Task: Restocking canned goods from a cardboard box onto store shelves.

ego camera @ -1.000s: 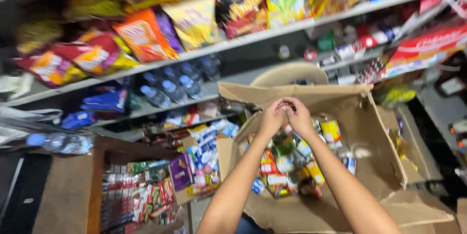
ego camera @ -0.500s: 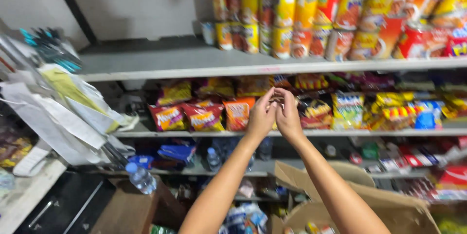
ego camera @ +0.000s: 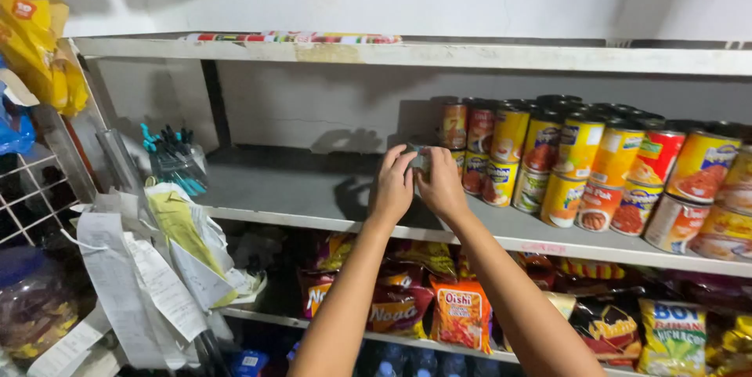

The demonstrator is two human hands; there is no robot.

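My left hand (ego camera: pixel 392 186) and my right hand (ego camera: pixel 440 184) are raised together over the grey shelf (ego camera: pixel 298 189). Both hands clasp a small can (ego camera: pixel 420 159), which is mostly hidden between the fingers. The can sits just left of the stacked row of yellow and red cans (ego camera: pixel 580 165) on that shelf. My forearms reach up from the bottom of the view.
Snack bags (ego camera: pixel 458 310) fill the shelf below. A bundle of paper slips (ego camera: pixel 157 267) hangs at the left beside a wire rack (ego camera: pixel 31 197). A cup of pens (ego camera: pixel 176 161) stands at the shelf's left end. Another shelf board (ego camera: pixel 439 54) runs above.
My hands rose from the open cardboard box on the floor up past the snack shelves to the can shelf, staying together. The view tilted upward with them.
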